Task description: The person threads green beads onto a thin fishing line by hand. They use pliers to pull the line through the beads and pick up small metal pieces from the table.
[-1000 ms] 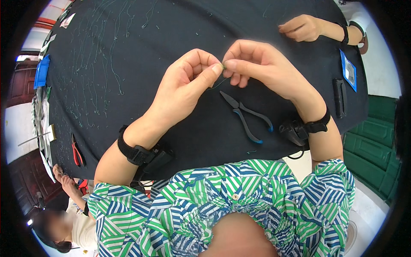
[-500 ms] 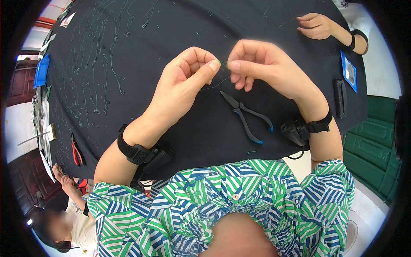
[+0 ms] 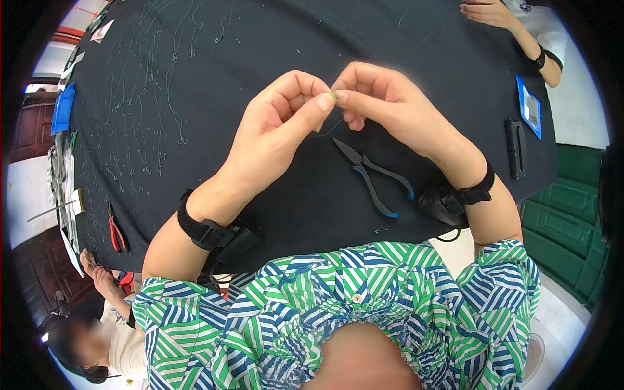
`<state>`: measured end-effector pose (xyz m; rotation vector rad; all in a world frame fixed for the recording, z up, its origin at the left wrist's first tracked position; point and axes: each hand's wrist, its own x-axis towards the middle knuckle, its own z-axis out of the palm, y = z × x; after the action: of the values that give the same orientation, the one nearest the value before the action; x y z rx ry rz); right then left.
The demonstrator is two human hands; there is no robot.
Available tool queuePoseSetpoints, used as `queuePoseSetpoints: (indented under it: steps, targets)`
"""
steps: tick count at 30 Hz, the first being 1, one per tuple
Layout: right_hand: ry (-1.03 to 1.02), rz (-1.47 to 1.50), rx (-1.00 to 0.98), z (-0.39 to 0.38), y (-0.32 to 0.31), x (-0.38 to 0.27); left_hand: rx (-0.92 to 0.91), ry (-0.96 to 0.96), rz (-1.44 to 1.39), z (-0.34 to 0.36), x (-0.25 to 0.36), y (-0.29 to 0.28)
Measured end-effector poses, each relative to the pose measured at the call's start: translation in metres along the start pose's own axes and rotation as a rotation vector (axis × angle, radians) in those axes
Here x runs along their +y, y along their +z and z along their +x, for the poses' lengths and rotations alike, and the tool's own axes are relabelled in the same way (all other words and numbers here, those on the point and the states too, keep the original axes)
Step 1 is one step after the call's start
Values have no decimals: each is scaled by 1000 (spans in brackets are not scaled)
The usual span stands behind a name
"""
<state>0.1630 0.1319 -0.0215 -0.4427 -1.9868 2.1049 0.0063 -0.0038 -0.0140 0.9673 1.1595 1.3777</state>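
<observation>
Over the middle of the dark cloth, my left hand (image 3: 283,127) and my right hand (image 3: 383,97) meet at their fingertips. Each has thumb and forefinger pinched on a fine green thread (image 3: 337,125), whose loose length hangs below the fingers. What lies right between the tips is too small to make out. Just below my right hand, a pair of pliers (image 3: 359,160) with black, blue-tipped handles lies on the cloth, its handles spread. Neither hand touches it.
Several green threads (image 3: 172,84) lie across the cloth (image 3: 260,39) on the left. Red-handled pliers (image 3: 116,234) rest at the left edge. At right are a black bar-shaped object (image 3: 515,148) and a blue packet (image 3: 530,108). Co-workers' hands (image 3: 489,13) (image 3: 101,278) show at both sides.
My right hand has moved left, closing the small gap to my left hand, which has hardly moved. The co-worker's hand at the upper right has moved up and away.
</observation>
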Motion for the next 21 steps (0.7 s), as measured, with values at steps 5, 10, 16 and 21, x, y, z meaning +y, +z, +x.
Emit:
queuePoseSetpoints:
  steps: [5,10,16,21]
  targets:
    - [-72,-165,36,-3,8,1,61,19,-9,2,1,-2]
    - [-175,-376,102,-7,12,-7,146,60,84,3,1,-1]
    - [-282,-512,122,-8,12,-10,176,56,110,3,2,-1]
    - [-312,-648,122,-12,11,-18,185,54,107,4,1,-2]
